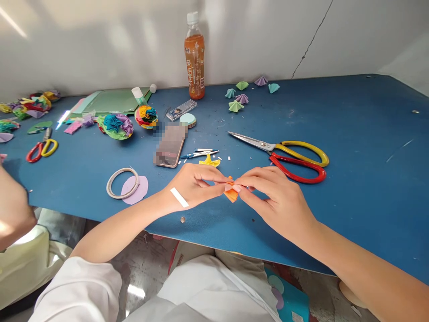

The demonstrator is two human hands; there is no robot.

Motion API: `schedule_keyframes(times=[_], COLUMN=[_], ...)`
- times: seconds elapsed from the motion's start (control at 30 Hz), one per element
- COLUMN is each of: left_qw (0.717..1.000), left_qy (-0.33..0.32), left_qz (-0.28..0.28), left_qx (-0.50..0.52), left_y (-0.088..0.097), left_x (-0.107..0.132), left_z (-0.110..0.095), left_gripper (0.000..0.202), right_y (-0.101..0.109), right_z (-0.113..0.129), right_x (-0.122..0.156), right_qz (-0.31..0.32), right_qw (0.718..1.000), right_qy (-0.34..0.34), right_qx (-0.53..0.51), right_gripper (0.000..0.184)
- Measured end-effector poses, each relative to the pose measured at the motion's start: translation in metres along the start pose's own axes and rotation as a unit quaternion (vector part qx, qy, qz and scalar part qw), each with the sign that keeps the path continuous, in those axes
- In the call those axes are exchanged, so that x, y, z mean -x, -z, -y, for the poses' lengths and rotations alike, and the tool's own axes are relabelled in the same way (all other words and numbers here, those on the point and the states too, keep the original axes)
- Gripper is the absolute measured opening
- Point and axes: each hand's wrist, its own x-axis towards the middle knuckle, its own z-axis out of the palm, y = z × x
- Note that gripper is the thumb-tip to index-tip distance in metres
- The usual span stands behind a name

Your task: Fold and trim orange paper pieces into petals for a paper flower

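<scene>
Between my two hands is a small folded piece of orange paper (232,194), held above the table's near edge. My left hand (196,184) pinches it from the left with thumb and forefinger; a white strip (179,197) lies across that wrist. From the right, my right hand (278,192) pinches the same paper, its fingertips meeting the left ones. Just beyond my left fingers sits a yellow folded paper piece (210,161). Large scissors (268,146) with one yellow and one red handle lie beyond my right hand, blades pointing left.
A roll of tape (109,184) rests partly on a lilac paper circle (142,190). Farther back are a phone (170,145), pens (199,154), a drink bottle (195,62), ruffled paper balls (115,126) and several folded paper pieces (241,98). Another person's arm (13,205) reaches in at left, near smaller scissors (43,146).
</scene>
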Motion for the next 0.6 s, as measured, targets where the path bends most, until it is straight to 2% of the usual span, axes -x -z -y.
schedule_keyframes(times=[0.17, 0.27, 0.43, 0.6], left_qw=[1.000, 1.000, 0.999, 0.993], left_qy=[-0.018, -0.023, -0.029, -0.093], left_qz=[-0.006, -0.005, -0.013, -0.060], left_qx=[-0.002, 0.012, 0.011, -0.041], left_y=[-0.0011, -0.0016, -0.0032, -0.0089], left_x=[0.0002, -0.0004, 0.0000, 0.0032], left_z=[0.0033, 0.0027, 0.0010, 0.0037], left_gripper=[0.016, 0.018, 0.024, 0.009], right_y=[-0.0006, -0.0003, 0.0015, 0.0020], right_z=[-0.0031, -0.0027, 0.0008, 0.0042], right_x=[0.0021, 0.0027, 0.0018, 0.0025], right_qz=[-0.022, -0.012, 0.023, 0.058], right_qw=[0.994, 0.994, 0.999, 0.996], right_qy=[0.069, 0.071, 0.022, -0.049], right_qx=[0.080, 0.077, 0.001, -0.054], right_gripper=[0.008, 0.008, 0.016, 0.026])
